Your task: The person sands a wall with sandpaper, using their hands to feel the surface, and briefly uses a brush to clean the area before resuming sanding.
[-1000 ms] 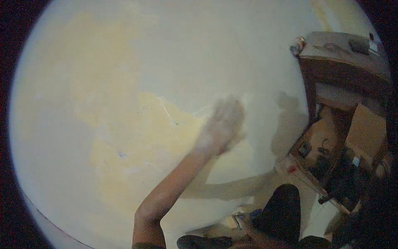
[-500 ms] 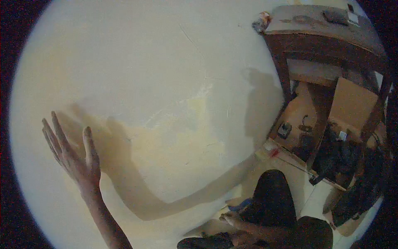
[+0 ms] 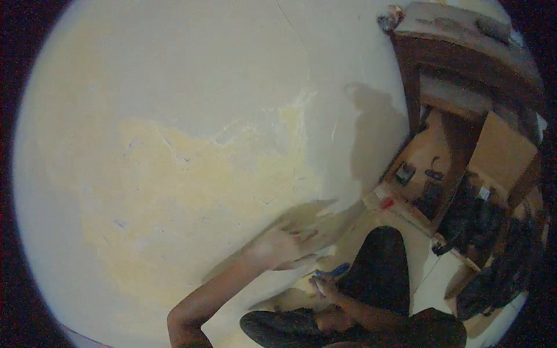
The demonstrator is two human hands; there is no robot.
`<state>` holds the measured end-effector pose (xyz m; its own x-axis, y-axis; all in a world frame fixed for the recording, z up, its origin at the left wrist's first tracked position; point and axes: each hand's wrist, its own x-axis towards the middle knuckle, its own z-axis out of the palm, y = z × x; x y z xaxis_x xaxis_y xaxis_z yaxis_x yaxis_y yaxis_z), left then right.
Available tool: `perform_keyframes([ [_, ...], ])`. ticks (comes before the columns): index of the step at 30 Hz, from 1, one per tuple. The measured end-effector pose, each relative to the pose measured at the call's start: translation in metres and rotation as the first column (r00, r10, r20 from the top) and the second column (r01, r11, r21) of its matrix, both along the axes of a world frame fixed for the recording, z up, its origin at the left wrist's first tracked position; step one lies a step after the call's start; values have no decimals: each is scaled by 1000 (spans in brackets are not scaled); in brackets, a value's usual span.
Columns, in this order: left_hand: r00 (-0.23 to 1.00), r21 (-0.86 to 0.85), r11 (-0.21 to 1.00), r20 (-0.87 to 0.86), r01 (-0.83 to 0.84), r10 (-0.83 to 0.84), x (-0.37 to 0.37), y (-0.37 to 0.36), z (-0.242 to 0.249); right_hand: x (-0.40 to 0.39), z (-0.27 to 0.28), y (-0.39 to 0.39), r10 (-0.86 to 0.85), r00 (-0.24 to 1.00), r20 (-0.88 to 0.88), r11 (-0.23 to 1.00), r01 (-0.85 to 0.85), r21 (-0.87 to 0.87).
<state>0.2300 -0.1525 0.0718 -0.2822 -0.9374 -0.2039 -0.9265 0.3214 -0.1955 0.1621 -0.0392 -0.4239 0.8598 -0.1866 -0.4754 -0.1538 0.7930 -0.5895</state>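
My left hand (image 3: pixel 281 248) is blurred beside the pale, yellow-patched wall (image 3: pixel 203 162), its fingers apart, pointing right and holding nothing visible. Below and to the right, my right hand (image 3: pixel 326 288) is low by my dark-clothed legs (image 3: pixel 380 267). Its fingers are dim and small, so their closure and any contents cannot be made out. Just above it lies a blue item (image 3: pixel 333 271), and whether they touch is unclear.
At the right stands a wooden table (image 3: pixel 464 49) with items on top. Beneath it are an open cardboard box (image 3: pixel 502 142), a small dark device (image 3: pixel 404 173) and dark cloth or bags (image 3: pixel 473 211). A small red item (image 3: pixel 387 203) lies near the wall's foot.
My left hand has swung from the far left of the wall down and right, close to my right hand. The view has shifted slightly, and more of the blue item shows.
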Motion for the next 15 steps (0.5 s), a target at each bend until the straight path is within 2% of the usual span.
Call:
perform_keyframes([
  [1,1000,-34,999,-28,6,-7,-2,7,13,6,11,11,-58,994,-97,998,55,-32],
  [2,999,-189,982,32,-13,20,2,16,48,32,-18,42,-215,962,-168,976,205,-75],
  [4,984,-488,873,141,-26,108,12,31,114,30,-43,61,-318,946,-58,948,316,-44],
  [5,968,-619,785,190,-13,166,12,38,142,15,-34,52,-275,953,123,961,272,44],
  [6,944,-807,585,248,76,219,11,40,160,5,-15,44,-249,948,197,968,241,65],
  [7,865,-883,469,255,25,433,3,45,174,-5,1,38,-222,937,269,975,207,86],
  [8,827,-905,425,242,4,507,7,52,177,-11,24,30,-191,935,300,981,174,82],
  [10,740,-947,321,202,-20,642,18,70,173,1,5,47,-162,933,321,985,170,1],
  [12,674,-934,349,213,-71,707,38,90,132,26,-45,73,-202,921,333,963,250,-106],
  [13,654,-927,363,219,-91,724,44,98,99,15,-23,57,-159,945,286,984,175,-29],
  [14,664,-877,441,214,-192,716,48,106,58,6,4,36,-82,965,249,995,65,78],
  [15,687,-822,534,271,-200,674,48,108,16,-7,27,11,15,976,218,977,-61,206],
])
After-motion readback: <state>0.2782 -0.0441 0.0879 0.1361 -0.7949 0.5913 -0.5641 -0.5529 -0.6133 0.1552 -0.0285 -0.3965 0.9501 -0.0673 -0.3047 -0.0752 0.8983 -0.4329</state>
